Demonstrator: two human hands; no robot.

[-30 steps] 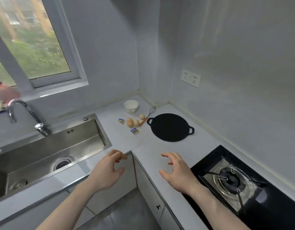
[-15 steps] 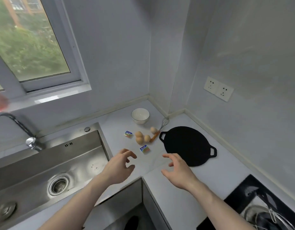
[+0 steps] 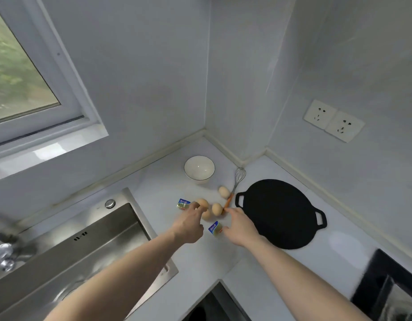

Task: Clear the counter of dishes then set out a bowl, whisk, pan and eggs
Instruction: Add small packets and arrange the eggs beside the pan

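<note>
No dishes left on pale table. White ceramic bowl, wire whisk with orange handle, flat black two-handled pan, tan eggs all set out. Left hand, right hand reach among eggs; grip state unclear. Task looks nearly finished.

Home kitchen: steel sink lower left, gas hob lower right, white counter between, wall sockets upper right.
</note>
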